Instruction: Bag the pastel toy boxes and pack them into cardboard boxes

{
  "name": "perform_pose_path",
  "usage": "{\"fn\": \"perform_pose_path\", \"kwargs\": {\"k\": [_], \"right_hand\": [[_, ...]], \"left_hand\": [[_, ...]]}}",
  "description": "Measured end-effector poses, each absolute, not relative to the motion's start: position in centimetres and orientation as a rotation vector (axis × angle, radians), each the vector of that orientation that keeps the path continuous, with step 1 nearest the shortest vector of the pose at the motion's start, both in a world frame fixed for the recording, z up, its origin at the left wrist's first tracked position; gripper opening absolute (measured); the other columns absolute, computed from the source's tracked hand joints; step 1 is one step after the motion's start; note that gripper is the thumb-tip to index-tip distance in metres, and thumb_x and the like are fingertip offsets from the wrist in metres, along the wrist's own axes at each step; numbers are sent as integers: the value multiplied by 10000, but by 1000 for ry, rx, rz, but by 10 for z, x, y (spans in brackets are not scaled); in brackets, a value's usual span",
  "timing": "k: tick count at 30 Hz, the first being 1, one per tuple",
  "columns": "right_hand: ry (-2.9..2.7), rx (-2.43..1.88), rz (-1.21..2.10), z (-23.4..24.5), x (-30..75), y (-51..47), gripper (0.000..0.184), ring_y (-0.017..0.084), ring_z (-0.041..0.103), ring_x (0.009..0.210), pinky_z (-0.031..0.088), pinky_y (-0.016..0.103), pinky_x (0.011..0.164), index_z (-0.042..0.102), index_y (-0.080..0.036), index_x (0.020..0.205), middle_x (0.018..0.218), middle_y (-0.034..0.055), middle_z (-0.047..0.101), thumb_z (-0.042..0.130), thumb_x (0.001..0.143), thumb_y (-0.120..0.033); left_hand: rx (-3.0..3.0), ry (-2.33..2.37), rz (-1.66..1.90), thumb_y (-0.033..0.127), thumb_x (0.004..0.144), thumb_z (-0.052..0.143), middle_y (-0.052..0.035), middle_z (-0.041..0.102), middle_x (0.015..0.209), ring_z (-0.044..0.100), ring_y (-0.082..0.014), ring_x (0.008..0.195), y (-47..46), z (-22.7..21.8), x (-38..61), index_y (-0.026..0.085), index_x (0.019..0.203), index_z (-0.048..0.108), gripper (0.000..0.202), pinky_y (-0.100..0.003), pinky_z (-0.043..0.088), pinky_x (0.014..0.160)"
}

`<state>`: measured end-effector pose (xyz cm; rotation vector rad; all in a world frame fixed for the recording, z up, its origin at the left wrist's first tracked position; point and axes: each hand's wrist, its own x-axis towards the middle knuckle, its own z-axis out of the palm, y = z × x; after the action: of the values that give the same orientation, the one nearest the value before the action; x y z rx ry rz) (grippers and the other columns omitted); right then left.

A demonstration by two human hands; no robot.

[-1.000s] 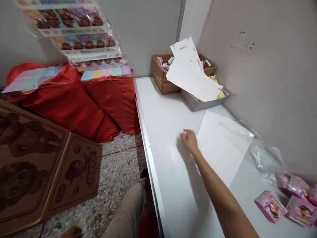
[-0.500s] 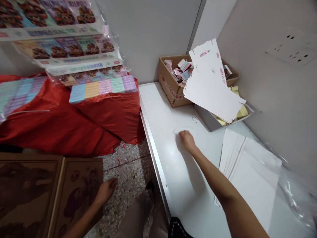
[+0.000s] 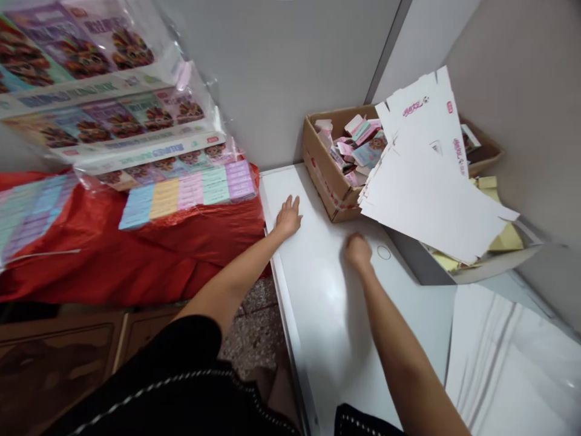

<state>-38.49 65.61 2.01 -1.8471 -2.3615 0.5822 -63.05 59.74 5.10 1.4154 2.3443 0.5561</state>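
Observation:
My left hand rests over the far left part of the white tabletop, fingers spread and holding nothing. Over the middle of the same surface, my right hand is closed, knuckles away from me; whatever its fingers may hold is hidden. Just right of it lies a thin brownish ring that looks like a rubber band. A cardboard box filled with small printed cartons stands beyond both hands.
White die-cut card sheets lean across the box and a grey-white bin with yellow pieces. More white sheets lie at right. At left, wrapped display packs and coloured small boxes sit on red cloth.
My left hand has come up from beside the brown carton at lower left onto the tabletop, its fingers spread. My right hand stays closed over the table. The view has shifted.

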Motion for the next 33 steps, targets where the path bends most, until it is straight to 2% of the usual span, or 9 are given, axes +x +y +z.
{"fn": "perform_pose_path", "kwargs": {"k": [2, 6, 10, 13, 17, 21, 26, 30, 33], "right_hand": [[-2445, -1779, 585, 11, -383, 612, 175, 259, 617, 896, 461, 338, 757, 622, -90, 988, 944, 187, 646, 476, 896, -120], [-2357, -1531, 720, 2, -369, 534, 204, 247, 538, 866, 442, 370, 809, 546, -167, 852, 889, 147, 612, 376, 956, -212], [-1749, -1544, 1057, 11, -355, 471, 198, 228, 532, 873, 457, 376, 839, 494, -214, 838, 892, 86, 585, 400, 940, -354], [-1481, -1686, 1067, 24, -343, 413, 266, 194, 558, 773, 484, 327, 743, 491, -222, 874, 824, 42, 594, 369, 944, -447], [-1162, -1885, 1002, 46, -323, 309, 299, 175, 552, 616, 464, 282, 601, 489, -220, 880, 692, 1, 589, 373, 923, -492], [-894, -2022, 851, 68, -299, 205, 281, 186, 606, 742, 468, 283, 709, 544, -216, 900, 799, 30, 648, 404, 915, -459], [-477, -2173, 624, 77, -242, 81, 250, 194, 624, 767, 448, 284, 774, 600, -208, 928, 817, 45, 675, 424, 920, -386], [36, -2276, 356, 69, -175, -53, 298, 205, 635, 815, 452, 299, 808, 583, -168, 1029, 857, 79, 689, 362, 935, -345], [384, -2288, 208, 56, -115, -163, 331, 233, 631, 838, 459, 350, 836, 591, -122, 1015, 900, 132, 690, 353, 904, -324]], "left_hand": [[1348, 2265, 621, 126, 857, 577, -146, 345, 1552, 291, -333, 1429, 634, 48, -635, 200, 1371, 521, 523, -490, 287, 1162], [1298, 2055, 690, 9, 841, 424, -147, 586, 1226, 478, -268, 1251, 626, 36, -598, 164, 1049, 658, 350, -444, 345, 1108], [1233, 1729, 710, 101, 818, 517, -65, 655, 894, 621, -201, 925, 531, 35, -520, 173, 827, 652, 153, -346, 491, 914], [1116, 1474, 689, 193, 806, 556, -22, 653, 708, 640, -174, 710, 441, 45, -465, 172, 747, 630, 96, -307, 537, 750], [1012, 1250, 576, 317, 847, 557, -41, 683, 739, 672, -178, 745, 336, 69, -419, 169, 798, 620, 169, -319, 547, 777], [1104, 1181, 285, 283, 846, 595, -17, 649, 724, 634, -153, 666, 267, 95, -382, 180, 1000, 585, 185, -318, 529, 737], [1609, 883, -159, 194, 804, 635, 20, 562, 586, 592, -192, 661, 203, 115, -312, 195, 975, 657, 172, -312, 464, 750], [2220, 493, -347, 277, 932, 485, -49, 704, 780, 657, -222, 751, 148, 109, -241, 180, 1157, 642, 291, -314, 474, 743], [2400, 368, -317, 276, 952, 421, -94, 731, 1020, 680, -244, 933, 104, 93, -177, 177, 1161, 645, 322, -334, 502, 837]]}}
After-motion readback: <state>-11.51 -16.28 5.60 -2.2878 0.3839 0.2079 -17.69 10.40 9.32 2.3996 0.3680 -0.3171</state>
